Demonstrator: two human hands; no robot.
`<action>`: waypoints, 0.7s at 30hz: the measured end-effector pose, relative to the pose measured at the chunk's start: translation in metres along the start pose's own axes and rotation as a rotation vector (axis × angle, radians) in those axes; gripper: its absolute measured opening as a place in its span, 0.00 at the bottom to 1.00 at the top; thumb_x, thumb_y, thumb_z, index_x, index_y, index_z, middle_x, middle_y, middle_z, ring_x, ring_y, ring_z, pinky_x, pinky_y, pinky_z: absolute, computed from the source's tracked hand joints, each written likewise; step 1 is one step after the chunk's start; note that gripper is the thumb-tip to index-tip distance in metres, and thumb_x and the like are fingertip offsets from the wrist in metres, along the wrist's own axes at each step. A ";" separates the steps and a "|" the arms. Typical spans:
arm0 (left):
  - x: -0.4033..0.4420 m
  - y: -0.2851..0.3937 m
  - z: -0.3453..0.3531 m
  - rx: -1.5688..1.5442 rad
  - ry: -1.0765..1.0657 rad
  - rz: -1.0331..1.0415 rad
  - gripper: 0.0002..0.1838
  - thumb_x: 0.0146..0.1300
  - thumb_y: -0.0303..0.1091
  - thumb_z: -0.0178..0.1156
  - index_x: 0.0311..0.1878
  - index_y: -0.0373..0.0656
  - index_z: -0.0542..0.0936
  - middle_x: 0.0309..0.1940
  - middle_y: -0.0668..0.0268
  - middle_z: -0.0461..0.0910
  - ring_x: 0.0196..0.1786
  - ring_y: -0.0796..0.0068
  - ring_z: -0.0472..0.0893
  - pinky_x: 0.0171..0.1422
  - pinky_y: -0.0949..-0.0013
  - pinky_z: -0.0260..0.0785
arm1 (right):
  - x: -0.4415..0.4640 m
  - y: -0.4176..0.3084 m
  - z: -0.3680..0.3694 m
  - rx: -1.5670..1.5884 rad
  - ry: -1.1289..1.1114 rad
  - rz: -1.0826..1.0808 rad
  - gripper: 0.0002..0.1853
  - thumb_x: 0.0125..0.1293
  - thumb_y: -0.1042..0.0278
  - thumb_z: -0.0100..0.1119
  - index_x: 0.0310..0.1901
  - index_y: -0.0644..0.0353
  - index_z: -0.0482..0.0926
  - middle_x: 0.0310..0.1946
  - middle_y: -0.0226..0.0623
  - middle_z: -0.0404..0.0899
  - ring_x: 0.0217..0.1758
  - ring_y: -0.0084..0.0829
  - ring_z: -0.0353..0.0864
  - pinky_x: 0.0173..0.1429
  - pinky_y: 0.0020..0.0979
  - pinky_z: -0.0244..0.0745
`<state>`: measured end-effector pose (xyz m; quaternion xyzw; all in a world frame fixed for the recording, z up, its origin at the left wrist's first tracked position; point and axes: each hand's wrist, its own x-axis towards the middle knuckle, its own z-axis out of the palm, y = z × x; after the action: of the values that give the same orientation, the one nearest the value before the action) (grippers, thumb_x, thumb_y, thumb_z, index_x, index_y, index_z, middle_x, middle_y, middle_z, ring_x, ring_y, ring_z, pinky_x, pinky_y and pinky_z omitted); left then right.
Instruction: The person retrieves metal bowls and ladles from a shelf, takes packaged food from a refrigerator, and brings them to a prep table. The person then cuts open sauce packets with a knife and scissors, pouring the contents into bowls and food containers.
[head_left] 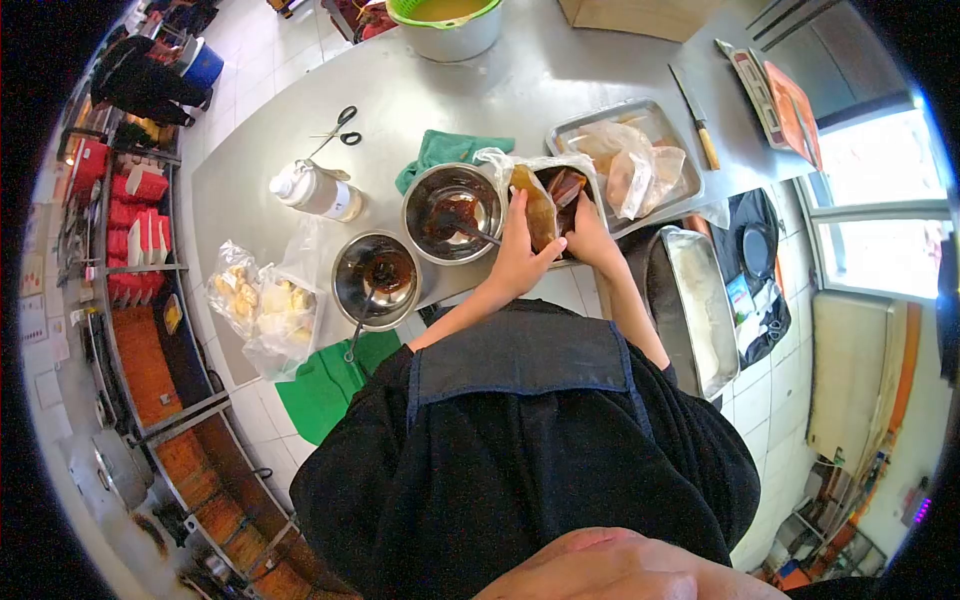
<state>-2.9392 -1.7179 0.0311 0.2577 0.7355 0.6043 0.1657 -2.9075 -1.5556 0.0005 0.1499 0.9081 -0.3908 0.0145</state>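
Note:
My left hand [522, 250] is closed on a brownish, flat packet [538, 212] that stands tilted over a plastic-lined container [587, 160]. Beside it, my right hand [590, 238] reaches to the container's right side, near a dark reddish packet [566, 187]; its fingers are partly hidden. Just left is a steel bowl [428, 186] with dark red sauce and a utensil in it. A second steel bowl [345, 275], lower left, also holds dark sauce and a spoon.
Around the bowls lie a green cloth [455, 148], a white-capped bottle [325, 192], scissors [347, 126] and bagged food [285, 310]. To the right are a metal tray [688, 180] with plastic bags and a knife [692, 110]. A person [140, 80] bends at the far left.

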 end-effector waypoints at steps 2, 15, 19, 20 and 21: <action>0.002 0.004 0.001 0.374 0.036 0.175 0.49 0.52 0.46 0.61 0.66 0.29 0.44 0.66 0.38 0.43 0.69 0.43 0.46 0.70 0.55 0.42 | -0.002 -0.003 -0.007 -0.003 -0.001 -0.065 0.43 0.44 0.80 0.53 0.64 0.72 0.46 0.57 0.64 0.58 0.61 0.57 0.60 0.64 0.43 0.58; 0.011 0.017 -0.001 0.774 -0.147 0.181 0.49 0.50 0.63 0.56 0.66 0.36 0.54 0.66 0.49 0.51 0.58 0.47 0.60 0.64 0.54 0.55 | 0.010 -0.013 -0.039 -0.051 0.126 -0.248 0.36 0.43 0.83 0.53 0.60 0.65 0.62 0.51 0.49 0.71 0.49 0.41 0.75 0.49 0.34 0.73; 0.021 0.022 -0.016 0.701 -0.309 0.095 0.50 0.49 0.66 0.55 0.66 0.36 0.55 0.64 0.48 0.57 0.58 0.48 0.63 0.63 0.57 0.58 | 0.022 -0.003 -0.050 -0.116 0.063 -0.297 0.30 0.43 0.83 0.52 0.55 0.66 0.68 0.44 0.48 0.76 0.45 0.37 0.77 0.46 0.32 0.74; 0.025 0.026 -0.023 0.642 -0.367 0.060 0.50 0.49 0.66 0.55 0.65 0.35 0.56 0.61 0.48 0.62 0.56 0.49 0.66 0.62 0.58 0.60 | 0.030 0.008 -0.055 -0.094 -0.009 -0.264 0.26 0.45 0.81 0.53 0.52 0.65 0.71 0.42 0.48 0.77 0.44 0.36 0.78 0.46 0.31 0.74; 0.034 0.034 -0.037 0.577 -0.459 -0.001 0.45 0.52 0.63 0.55 0.63 0.37 0.61 0.57 0.47 0.66 0.52 0.51 0.70 0.61 0.60 0.62 | 0.035 0.007 -0.061 -0.074 -0.080 -0.231 0.23 0.47 0.80 0.54 0.49 0.65 0.74 0.39 0.49 0.78 0.43 0.35 0.79 0.46 0.31 0.73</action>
<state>-2.9811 -1.7237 0.0745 0.4222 0.8195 0.2983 0.2473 -2.9332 -1.4985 0.0332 0.0280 0.9317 -0.3619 0.0113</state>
